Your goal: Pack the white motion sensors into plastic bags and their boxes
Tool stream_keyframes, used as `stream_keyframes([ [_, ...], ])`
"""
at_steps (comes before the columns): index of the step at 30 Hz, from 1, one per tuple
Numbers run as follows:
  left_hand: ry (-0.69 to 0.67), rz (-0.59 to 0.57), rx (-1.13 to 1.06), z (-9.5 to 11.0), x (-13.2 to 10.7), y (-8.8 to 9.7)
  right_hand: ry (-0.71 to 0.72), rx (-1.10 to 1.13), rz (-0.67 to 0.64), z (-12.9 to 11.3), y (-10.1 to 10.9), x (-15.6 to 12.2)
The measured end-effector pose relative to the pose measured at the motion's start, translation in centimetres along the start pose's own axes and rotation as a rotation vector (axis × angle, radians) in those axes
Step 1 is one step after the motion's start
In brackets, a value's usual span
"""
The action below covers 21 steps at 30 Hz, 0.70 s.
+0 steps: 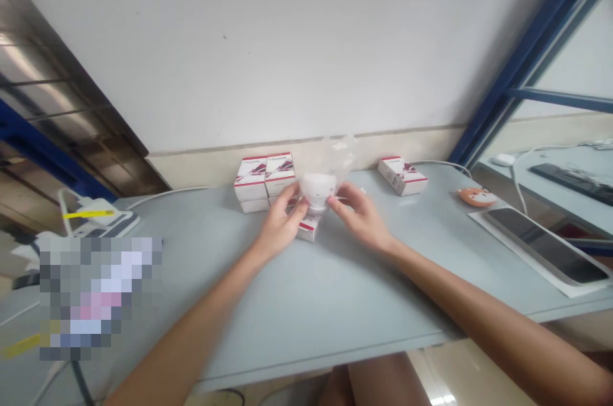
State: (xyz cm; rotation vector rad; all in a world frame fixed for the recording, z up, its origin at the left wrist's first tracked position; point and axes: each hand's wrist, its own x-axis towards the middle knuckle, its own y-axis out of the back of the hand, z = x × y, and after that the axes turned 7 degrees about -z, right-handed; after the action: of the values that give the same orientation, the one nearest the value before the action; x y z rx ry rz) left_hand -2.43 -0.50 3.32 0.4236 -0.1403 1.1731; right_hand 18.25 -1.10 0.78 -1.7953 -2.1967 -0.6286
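Note:
My left hand (282, 222) and my right hand (358, 211) both grip a white rounded object (317, 192) from either side. It sits inside a clear plastic bag (341, 156), whose loose top stands up above my fingers. Just behind my left hand is a stack of white boxes with red and dark printing (251, 184), two wide. A matching box (309, 228) lies under my hands, partly hidden by them. Another one (402, 176) rests further right, apart from my right hand.
The pale grey-blue table (335, 310) runs along a white wall. To the right lie an orange fox-shaped object (476, 197) and a dark tablet (546, 246) on a white sheet. A white device with a yellow strip (93, 218) sits at the left. A cable runs along the wall.

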Motion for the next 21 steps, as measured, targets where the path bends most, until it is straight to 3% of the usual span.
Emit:
stream_keyframes([
  [3,-0.045,0.025,-0.094,0.5,-0.2,0.4,-0.008,-0.052,-0.025,-0.2,0.0,0.0],
  [7,-0.066,0.041,-0.031,0.6,-0.2,0.1,-0.012,-0.115,-0.045,-0.2,0.1,-0.1],
  [14,0.062,-0.100,0.003,-1.0,0.0,1.1,0.060,-0.180,-0.045,0.5,0.4,-0.3],
  [21,-0.029,-0.036,0.010,-0.6,-0.1,0.4,0.104,-0.274,-0.028,0.3,0.5,-0.4],
])
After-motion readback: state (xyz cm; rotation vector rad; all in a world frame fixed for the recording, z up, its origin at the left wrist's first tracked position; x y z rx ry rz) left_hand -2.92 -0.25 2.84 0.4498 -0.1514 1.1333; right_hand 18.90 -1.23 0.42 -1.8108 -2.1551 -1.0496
